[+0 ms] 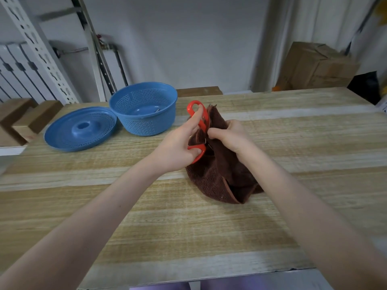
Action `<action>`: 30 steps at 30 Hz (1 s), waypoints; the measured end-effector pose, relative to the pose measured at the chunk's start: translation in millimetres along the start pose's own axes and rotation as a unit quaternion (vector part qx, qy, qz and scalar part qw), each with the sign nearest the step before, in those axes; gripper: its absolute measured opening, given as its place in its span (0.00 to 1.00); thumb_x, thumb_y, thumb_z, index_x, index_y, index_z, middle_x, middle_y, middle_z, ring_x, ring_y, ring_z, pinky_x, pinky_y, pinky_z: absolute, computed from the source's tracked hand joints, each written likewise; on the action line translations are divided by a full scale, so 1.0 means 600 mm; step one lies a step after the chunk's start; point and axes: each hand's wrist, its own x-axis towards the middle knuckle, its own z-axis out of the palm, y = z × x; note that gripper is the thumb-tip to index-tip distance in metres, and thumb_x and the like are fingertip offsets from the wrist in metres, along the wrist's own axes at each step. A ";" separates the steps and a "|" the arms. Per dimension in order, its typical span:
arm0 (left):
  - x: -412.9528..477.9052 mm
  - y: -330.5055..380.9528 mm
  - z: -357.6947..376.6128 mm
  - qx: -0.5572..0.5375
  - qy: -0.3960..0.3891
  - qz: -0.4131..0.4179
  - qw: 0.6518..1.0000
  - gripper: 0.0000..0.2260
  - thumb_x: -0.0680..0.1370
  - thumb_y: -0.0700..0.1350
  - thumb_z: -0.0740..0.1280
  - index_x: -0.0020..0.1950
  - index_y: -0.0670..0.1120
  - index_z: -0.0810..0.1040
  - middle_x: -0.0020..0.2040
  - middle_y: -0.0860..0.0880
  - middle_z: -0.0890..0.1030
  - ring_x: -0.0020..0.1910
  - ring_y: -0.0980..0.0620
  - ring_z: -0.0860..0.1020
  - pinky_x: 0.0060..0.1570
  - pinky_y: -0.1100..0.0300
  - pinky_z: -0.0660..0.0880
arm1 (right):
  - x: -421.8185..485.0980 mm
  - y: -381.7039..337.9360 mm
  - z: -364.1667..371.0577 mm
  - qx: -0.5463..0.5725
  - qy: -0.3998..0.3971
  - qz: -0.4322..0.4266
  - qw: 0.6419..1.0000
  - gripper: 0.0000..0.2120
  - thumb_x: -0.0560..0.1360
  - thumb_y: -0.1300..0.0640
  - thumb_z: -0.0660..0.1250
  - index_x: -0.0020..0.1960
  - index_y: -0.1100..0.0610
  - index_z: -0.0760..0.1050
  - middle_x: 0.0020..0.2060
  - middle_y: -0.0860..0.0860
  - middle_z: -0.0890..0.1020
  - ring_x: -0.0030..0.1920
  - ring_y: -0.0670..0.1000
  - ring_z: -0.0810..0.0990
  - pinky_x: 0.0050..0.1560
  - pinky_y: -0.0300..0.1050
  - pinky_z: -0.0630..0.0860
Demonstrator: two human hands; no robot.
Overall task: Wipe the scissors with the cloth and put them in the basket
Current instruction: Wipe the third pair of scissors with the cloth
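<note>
Both busy: left grip (178, 151) clutched the scissors (202, 123), right grip (232, 136) pinched cloth (219, 170) round blades; I judged slow strokes safest

No text, label, brand, number or sign can be read here. The cardboard box (314, 65) beyond the far right corner of the bench (188, 227) is too blurred to show any print. The basket (144, 124) near the far left corner carries only a pierced pattern.
</note>
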 end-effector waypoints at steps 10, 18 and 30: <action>0.002 0.004 0.001 -0.019 0.012 -0.012 1.000 0.41 0.75 0.27 0.63 0.79 0.50 0.45 0.76 0.52 0.61 0.73 0.54 0.64 0.41 0.77 0.70 | 0.007 0.003 -0.006 0.012 -0.015 0.007 1.000 0.08 0.70 0.67 0.68 0.34 0.57 0.77 0.24 0.49 0.80 0.27 0.48 0.79 0.29 0.37 0.74; 0.005 0.003 0.002 0.040 0.025 0.000 0.999 0.42 0.74 0.29 0.63 0.79 0.52 0.45 0.68 0.61 0.62 0.68 0.63 0.66 0.44 0.74 0.72 | 0.009 -0.002 -0.010 0.004 -0.013 0.001 1.000 0.07 0.70 0.66 0.68 0.35 0.58 0.77 0.24 0.49 0.80 0.26 0.46 0.79 0.27 0.36 0.73; -0.014 -0.026 -0.015 -0.008 0.038 -0.001 0.999 0.43 0.75 0.29 0.64 0.79 0.54 0.43 0.74 0.58 0.61 0.75 0.56 0.61 0.46 0.68 0.76 | 0.031 0.025 -0.045 0.061 0.116 0.015 0.991 0.04 0.73 0.62 0.66 0.39 0.58 0.78 0.36 0.53 0.82 0.37 0.50 0.81 0.38 0.42 0.77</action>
